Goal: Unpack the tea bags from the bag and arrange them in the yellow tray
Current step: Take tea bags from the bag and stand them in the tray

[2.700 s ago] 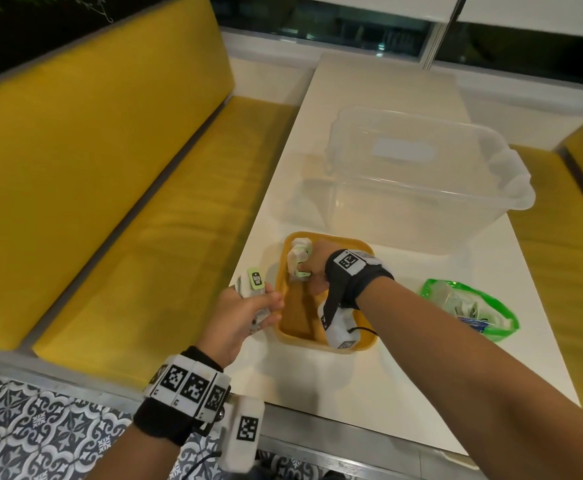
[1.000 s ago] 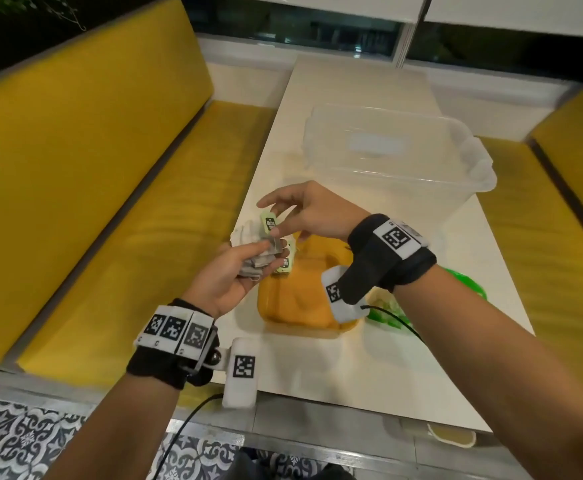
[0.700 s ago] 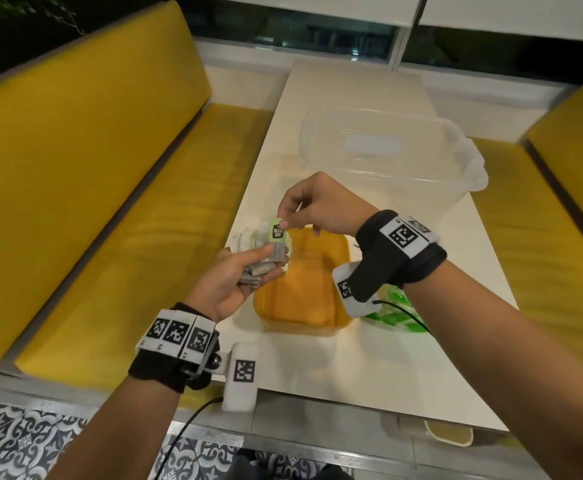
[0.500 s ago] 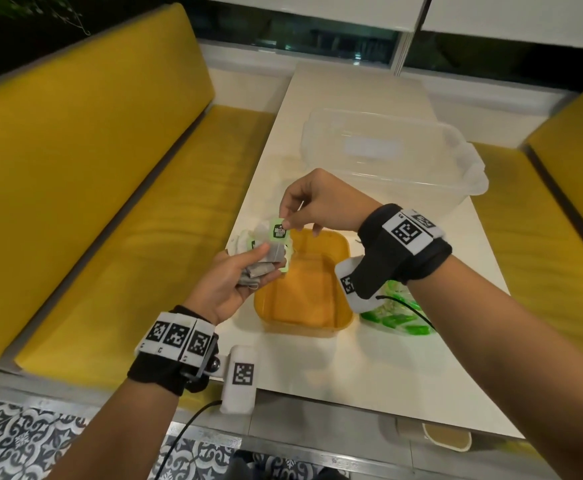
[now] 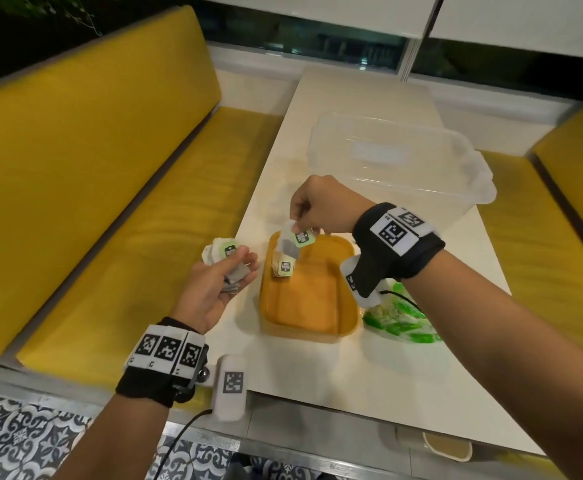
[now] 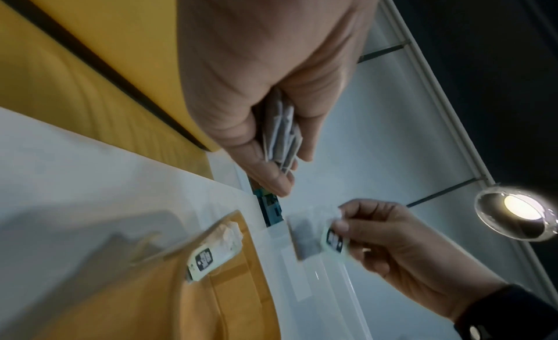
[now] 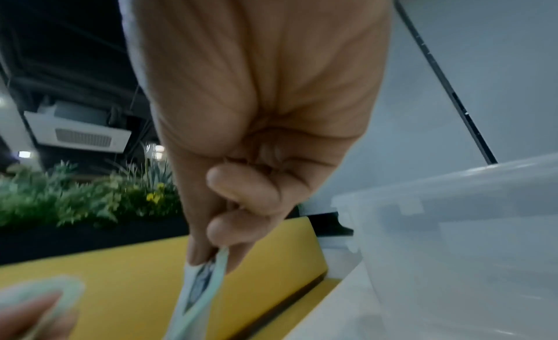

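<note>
A single tea bag with a green label is pinched between the thumb and fingertips of the right hand and is held above the far left corner of the yellow tray, which stands on the white table. Another tea bag is seen at that same corner of the tray, just below the held one; whether it lies against the tray wall or hangs cannot be told. A small stack of tea bags is gripped in the left hand, beside the tray's left edge. The green bag lies on the table just right of the tray, partly hidden by the right wrist. A clear plastic tub stands behind the tray, and yellow benches flank the table.
</note>
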A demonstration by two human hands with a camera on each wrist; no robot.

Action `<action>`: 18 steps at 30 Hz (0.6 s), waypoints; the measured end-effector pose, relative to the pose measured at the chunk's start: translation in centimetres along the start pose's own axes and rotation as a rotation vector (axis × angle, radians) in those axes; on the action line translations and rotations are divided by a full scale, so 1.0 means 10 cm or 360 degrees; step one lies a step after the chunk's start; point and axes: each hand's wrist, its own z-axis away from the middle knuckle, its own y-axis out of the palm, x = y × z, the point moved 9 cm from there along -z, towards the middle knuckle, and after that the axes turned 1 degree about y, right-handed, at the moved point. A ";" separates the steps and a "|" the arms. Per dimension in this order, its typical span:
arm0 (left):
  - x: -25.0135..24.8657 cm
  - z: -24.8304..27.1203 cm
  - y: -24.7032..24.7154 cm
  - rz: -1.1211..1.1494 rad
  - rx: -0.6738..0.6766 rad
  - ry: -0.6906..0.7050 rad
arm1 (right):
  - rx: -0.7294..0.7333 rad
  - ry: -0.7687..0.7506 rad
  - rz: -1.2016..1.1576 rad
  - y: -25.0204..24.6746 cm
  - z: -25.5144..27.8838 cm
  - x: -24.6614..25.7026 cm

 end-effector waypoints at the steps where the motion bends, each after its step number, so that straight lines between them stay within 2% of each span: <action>1: 0.00 -0.01 -0.08 0.0026 -0.0039 0.0003 | 0.0042 0.0031 0.0065 0.08 -0.03 -0.03; 5: 0.00 -0.01 -0.34 0.0066 -0.0144 0.0013 | 0.0331 0.0137 0.0362 0.52 -0.16 -0.16; 8: -0.01 0.01 -0.48 0.0075 -0.0197 0.0031 | 0.0436 0.0157 0.0469 0.75 -0.26 -0.19; 13: -0.03 0.02 -0.60 0.0123 -0.0248 0.0051 | 0.0445 0.0144 0.0576 0.91 -0.41 -0.20; 18: -0.05 -0.01 -0.69 0.0116 -0.0270 0.0066 | 0.0291 0.0095 0.0615 0.94 -0.56 -0.24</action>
